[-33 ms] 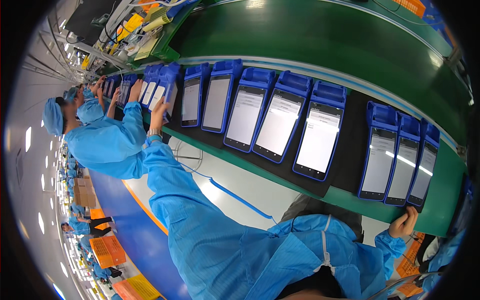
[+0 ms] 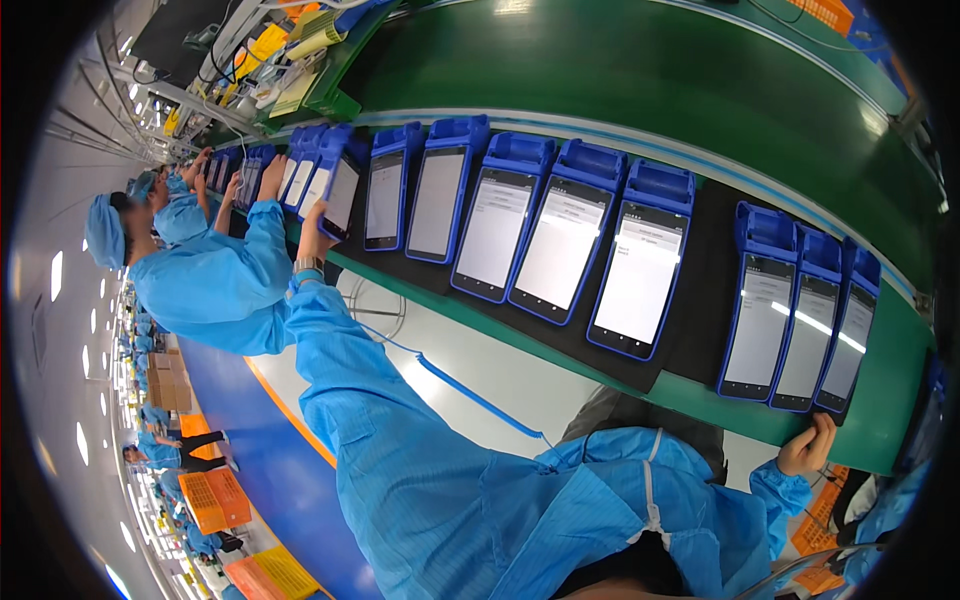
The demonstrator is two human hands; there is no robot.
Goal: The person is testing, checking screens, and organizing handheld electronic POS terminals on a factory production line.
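While our left hand [image 2: 313, 232] reaches far toward the upper left of the frame, its fingers close around the lower end of a blue-cased handheld terminal with a lit screen [image 2: 340, 195], which stands tilted up off the black mat [image 2: 690, 345]. The device's long axis runs away from our palm, up and slightly right, so the grip sits at its near end. Our left arm is stretched almost straight, a wristwatch [image 2: 307, 265] showing at the cuff. At the lower right, our right hand [image 2: 806, 447] curls over the green bench edge [image 2: 880, 420] just below three more blue terminals [image 2: 800, 320] (it holds nothing that we can see). A co-worker's sleeve [image 2: 262, 235] lies just beside our left wrist.
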